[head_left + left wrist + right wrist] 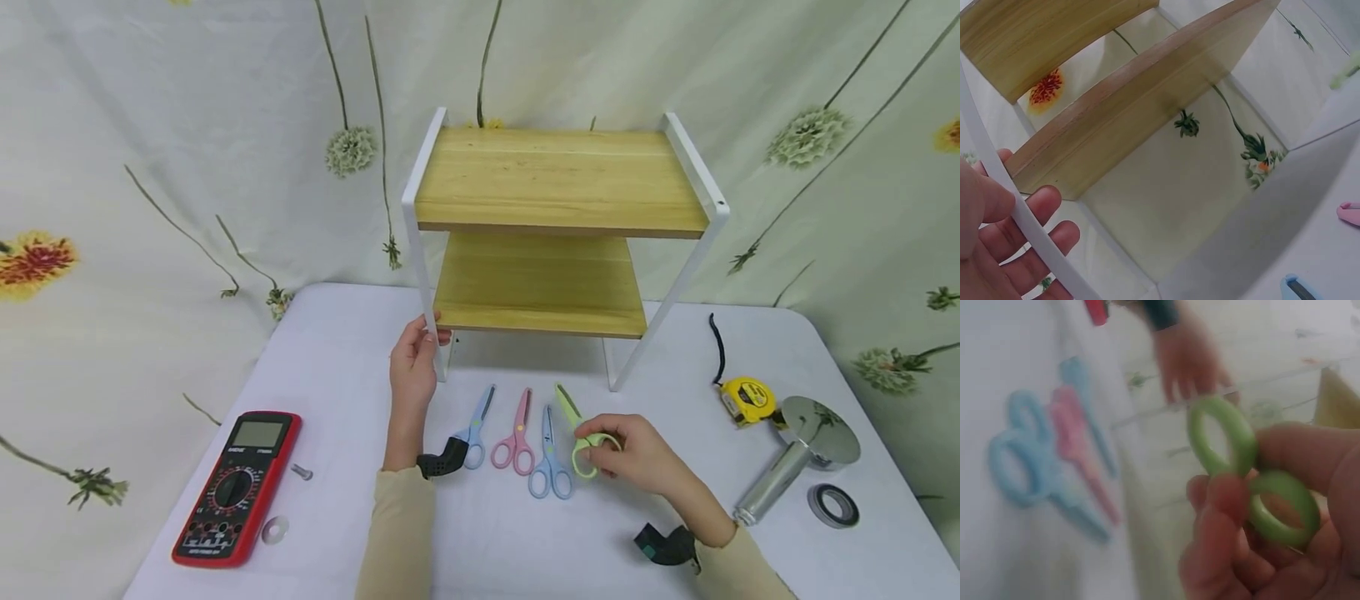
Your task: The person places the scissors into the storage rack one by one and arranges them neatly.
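Observation:
A two-tier wooden shelf [558, 179] with white side frames stands at the back of the table. My left hand [412, 367] grips the white left leg [1038, 237], thumb on one side and fingers on the other. My right hand [633, 450] pinches green scissors [567, 406] by the handle loops, blades pointing away toward the shelf. In the right wrist view, one green loop [1244, 447] shows between thumb and fingers. Left of that hand lie light blue scissors [550, 458], pink scissors [517, 433] and another blue pair [478, 425].
At the left lie a red multimeter [238, 492], a screw [302, 472] and a washer [274, 530]. On the right are a yellow tape measure [747, 400], a shiny metal tool with a round head [821, 433] and a black tape roll [833, 506]. A flowered cloth hangs behind.

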`<state>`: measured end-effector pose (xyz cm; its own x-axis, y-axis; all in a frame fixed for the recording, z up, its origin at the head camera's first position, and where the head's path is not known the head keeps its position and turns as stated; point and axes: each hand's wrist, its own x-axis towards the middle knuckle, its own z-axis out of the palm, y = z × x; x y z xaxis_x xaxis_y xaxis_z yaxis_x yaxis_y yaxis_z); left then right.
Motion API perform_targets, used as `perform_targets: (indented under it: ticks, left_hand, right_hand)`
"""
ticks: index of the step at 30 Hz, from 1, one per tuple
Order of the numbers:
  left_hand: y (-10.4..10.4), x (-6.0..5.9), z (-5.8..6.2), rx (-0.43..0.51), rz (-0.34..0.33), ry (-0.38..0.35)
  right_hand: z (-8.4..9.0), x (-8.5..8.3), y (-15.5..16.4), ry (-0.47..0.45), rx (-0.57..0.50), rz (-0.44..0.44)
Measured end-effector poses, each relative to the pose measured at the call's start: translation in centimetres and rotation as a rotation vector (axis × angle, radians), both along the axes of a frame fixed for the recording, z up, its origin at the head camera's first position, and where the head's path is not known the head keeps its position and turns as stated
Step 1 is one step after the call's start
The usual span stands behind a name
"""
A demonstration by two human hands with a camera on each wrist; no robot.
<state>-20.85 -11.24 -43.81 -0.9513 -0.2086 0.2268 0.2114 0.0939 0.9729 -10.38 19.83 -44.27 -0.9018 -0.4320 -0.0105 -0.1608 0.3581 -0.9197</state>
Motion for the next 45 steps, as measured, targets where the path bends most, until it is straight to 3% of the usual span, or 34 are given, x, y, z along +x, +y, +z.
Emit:
perform_targets:
  ticks: [9,15,20,24,28,32,37,41,45]
  left_hand:
    - [-0.4,-0.2,0.1,0.002,0.024,0.002]
    - [-0.6,-0.3,0.1,-0.003,0.034,0.000]
    - [-0.7,-0.3,0.0,0.005,0.037,0.004]
    - [-0.7,-0.2,0.0,0.007,0.039,0.002]
    - [-0.7,-0.2,-0.1,0.019,0.031,-0.002]
    - [-0.6,-0.3,-0.2,0.025,0.025,-0.011]
    - [-0.4,-0.1,-0.1,0.020,0.023,-0.005]
    - [-0.1,0.1,0.1,0.017,0.014,-0.001]
    - [0.2,0.1,0.2,0.015,0.010,0.006]
  right_hand:
    - [8.0,-1.3,-0.2,0.335,-0.078,0.202]
    - [13.2,-2.6,-1.0,0.486,-0.123,0.252]
    - [16.8,-4.5,-2.9,0.603,-0.118,0.228]
    - [19.8,-6.1,-4.9,0.593,-0.064,0.144]
    - [22.5,-8.2,-7.0,0.589,0.075,0.044]
    - [24.3,-10.9,-9.0,0.599,0.235,-0.019]
    - [25.0,-13.8,-11.1,0.535,0.367,-0.004]
    - [25.0,-15.1,-12.7,0.532,0.408,0.026]
    - [25.0,-15.6,-13.8,0.608,0.493,0.038]
